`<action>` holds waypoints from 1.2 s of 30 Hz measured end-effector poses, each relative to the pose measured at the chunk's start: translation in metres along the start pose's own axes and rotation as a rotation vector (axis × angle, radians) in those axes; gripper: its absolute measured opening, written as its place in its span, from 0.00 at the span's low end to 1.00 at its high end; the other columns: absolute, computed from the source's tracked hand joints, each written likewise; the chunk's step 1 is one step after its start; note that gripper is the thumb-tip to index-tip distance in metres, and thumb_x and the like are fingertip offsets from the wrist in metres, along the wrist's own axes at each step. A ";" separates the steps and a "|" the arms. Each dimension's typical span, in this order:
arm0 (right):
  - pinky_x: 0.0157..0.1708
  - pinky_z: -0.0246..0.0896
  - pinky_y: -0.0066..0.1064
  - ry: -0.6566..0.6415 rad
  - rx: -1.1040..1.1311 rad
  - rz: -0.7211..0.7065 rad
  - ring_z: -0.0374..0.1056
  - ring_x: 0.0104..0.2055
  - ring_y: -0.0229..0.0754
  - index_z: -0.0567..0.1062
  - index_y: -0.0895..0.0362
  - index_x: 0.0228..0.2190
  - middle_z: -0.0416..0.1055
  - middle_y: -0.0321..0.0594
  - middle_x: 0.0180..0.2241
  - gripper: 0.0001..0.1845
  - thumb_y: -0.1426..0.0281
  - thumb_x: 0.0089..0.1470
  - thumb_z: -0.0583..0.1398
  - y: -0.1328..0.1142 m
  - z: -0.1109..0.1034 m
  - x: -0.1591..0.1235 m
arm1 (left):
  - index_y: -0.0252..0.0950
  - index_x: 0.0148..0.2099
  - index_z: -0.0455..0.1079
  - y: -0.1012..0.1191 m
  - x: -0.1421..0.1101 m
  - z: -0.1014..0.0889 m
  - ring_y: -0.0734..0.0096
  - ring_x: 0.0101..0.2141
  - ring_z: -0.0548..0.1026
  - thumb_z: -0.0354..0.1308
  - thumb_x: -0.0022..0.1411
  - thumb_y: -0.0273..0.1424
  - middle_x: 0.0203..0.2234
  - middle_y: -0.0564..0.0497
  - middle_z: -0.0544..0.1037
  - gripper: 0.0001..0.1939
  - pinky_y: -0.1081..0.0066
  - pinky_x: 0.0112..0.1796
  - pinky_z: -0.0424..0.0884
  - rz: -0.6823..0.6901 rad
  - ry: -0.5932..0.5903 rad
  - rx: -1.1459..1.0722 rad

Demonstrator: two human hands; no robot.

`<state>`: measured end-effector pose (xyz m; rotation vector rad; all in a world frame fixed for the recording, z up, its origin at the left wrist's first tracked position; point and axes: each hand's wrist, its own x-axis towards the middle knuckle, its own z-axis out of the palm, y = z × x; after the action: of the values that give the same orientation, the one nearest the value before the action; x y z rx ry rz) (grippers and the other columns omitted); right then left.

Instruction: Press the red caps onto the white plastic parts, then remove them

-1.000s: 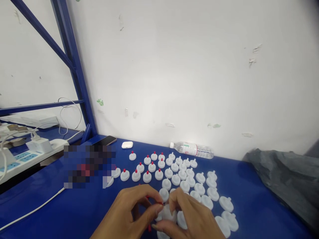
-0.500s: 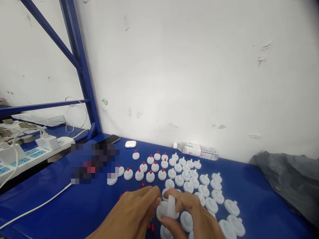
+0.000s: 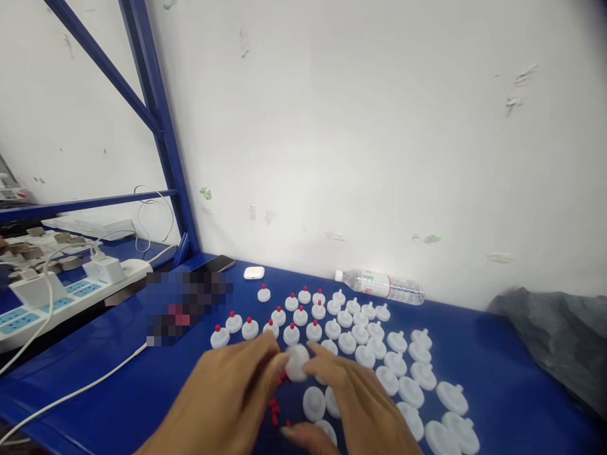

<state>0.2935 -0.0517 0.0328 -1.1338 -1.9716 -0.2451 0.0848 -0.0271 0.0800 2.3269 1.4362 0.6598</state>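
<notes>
A round white plastic cap (image 3: 297,363), slightly blurred, is pinched at its left side by the thumb and fingers of my left hand (image 3: 227,388). My right hand (image 3: 353,395) is at the cap's right edge, its fingertips close to or touching it. Its thumb is spread well apart, lower down. Below and between the hands lie small red tips (image 3: 274,407) and loose white caps (image 3: 313,403). Whether a red tip sits on the held cap is hidden. Beyond my left hand stand several white caps with red tips (image 3: 291,333).
Several white caps without red tips (image 3: 386,380) cover the blue table (image 3: 118,398) on the right. Behind lie a clear bottle (image 3: 379,285), a white case (image 3: 254,272) and a phone (image 3: 220,263). A grey plastic bag (image 3: 554,341) is at right, a power strip (image 3: 80,297) at left.
The white cap has moved up and left between my hands and turned its round face towards me. My right thumb has come off it. The view has shifted slightly left.
</notes>
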 end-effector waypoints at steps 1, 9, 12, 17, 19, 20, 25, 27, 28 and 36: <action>0.45 0.76 0.37 -0.026 -0.029 -0.002 0.79 0.48 0.49 0.76 0.50 0.48 0.80 0.42 0.50 0.19 0.52 0.68 0.55 0.005 -0.002 -0.001 | 0.43 0.36 0.68 -0.007 0.001 -0.006 0.66 0.30 0.77 0.42 0.76 0.45 0.30 0.53 0.80 0.20 0.68 0.33 0.68 -0.061 0.015 0.053; 0.48 0.74 0.45 -0.271 -0.183 -0.123 0.78 0.50 0.52 0.76 0.46 0.48 0.82 0.33 0.43 0.13 0.67 0.61 0.62 0.047 -0.004 -0.018 | 0.44 0.46 0.73 -0.046 0.011 -0.038 0.52 0.39 0.81 0.43 0.73 0.36 0.40 0.48 0.82 0.17 0.64 0.34 0.64 -0.312 0.000 0.441; 0.50 0.74 0.46 -0.283 -0.187 -0.148 0.78 0.51 0.52 0.75 0.43 0.52 0.81 0.31 0.46 0.17 0.66 0.61 0.63 0.049 0.001 -0.021 | 0.43 0.43 0.74 -0.051 0.015 -0.032 0.54 0.38 0.81 0.43 0.72 0.32 0.40 0.48 0.82 0.16 0.66 0.31 0.61 -0.280 -0.073 0.478; 0.51 0.74 0.45 -0.298 -0.157 -0.204 0.77 0.52 0.52 0.77 0.42 0.48 0.81 0.31 0.45 0.14 0.65 0.61 0.64 0.043 0.001 -0.016 | 0.42 0.46 0.75 -0.054 0.022 -0.019 0.53 0.42 0.81 0.44 0.73 0.29 0.43 0.45 0.83 0.17 0.65 0.33 0.63 -0.246 -0.103 0.510; 0.51 0.73 0.45 -0.310 -0.142 -0.221 0.77 0.52 0.51 0.78 0.41 0.47 0.81 0.29 0.44 0.12 0.65 0.61 0.64 0.040 0.001 -0.014 | 0.41 0.48 0.75 -0.054 0.025 -0.016 0.52 0.43 0.81 0.43 0.73 0.28 0.43 0.44 0.83 0.17 0.65 0.34 0.64 -0.237 -0.107 0.520; 0.51 0.73 0.45 -0.313 -0.136 -0.235 0.77 0.52 0.51 0.78 0.41 0.46 0.81 0.27 0.44 0.11 0.64 0.61 0.64 0.040 0.001 -0.013 | 0.40 0.48 0.75 -0.053 0.026 -0.015 0.53 0.43 0.81 0.43 0.73 0.28 0.42 0.44 0.82 0.18 0.65 0.34 0.64 -0.234 -0.108 0.516; 0.55 0.70 0.43 -0.277 -0.109 -0.249 0.76 0.53 0.49 0.79 0.38 0.43 0.81 0.20 0.45 0.07 0.58 0.63 0.64 0.039 0.015 -0.022 | 0.41 0.53 0.73 -0.043 0.026 -0.011 0.56 0.43 0.81 0.45 0.74 0.28 0.44 0.45 0.80 0.16 0.64 0.38 0.68 -0.225 -0.079 0.460; 0.58 0.65 0.41 -0.187 -0.093 -0.200 0.77 0.52 0.47 0.79 0.39 0.42 0.82 0.20 0.43 0.08 0.55 0.66 0.60 0.039 0.023 -0.028 | 0.41 0.52 0.73 -0.037 0.025 -0.005 0.56 0.43 0.81 0.46 0.75 0.29 0.46 0.46 0.78 0.15 0.62 0.40 0.71 -0.198 -0.098 0.436; 0.60 0.63 0.40 -0.142 -0.085 -0.176 0.77 0.52 0.46 0.79 0.40 0.42 0.83 0.20 0.42 0.11 0.53 0.68 0.57 0.039 0.027 -0.031 | 0.41 0.50 0.73 -0.034 0.025 -0.002 0.56 0.43 0.80 0.45 0.75 0.29 0.46 0.46 0.78 0.14 0.62 0.40 0.72 -0.173 -0.122 0.423; 0.65 0.48 0.33 -0.016 -0.038 -0.108 0.77 0.48 0.38 0.80 0.45 0.40 0.83 0.24 0.40 0.22 0.57 0.74 0.47 0.027 0.018 -0.022 | 0.41 0.52 0.72 -0.030 0.027 0.023 0.58 0.39 0.79 0.43 0.66 0.15 0.43 0.47 0.76 0.23 0.62 0.36 0.73 -0.037 -0.219 0.434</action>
<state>0.3098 -0.0409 -0.0011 -1.0576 -2.0526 -0.3329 0.0852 0.0096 0.0512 2.5794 1.6396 0.0760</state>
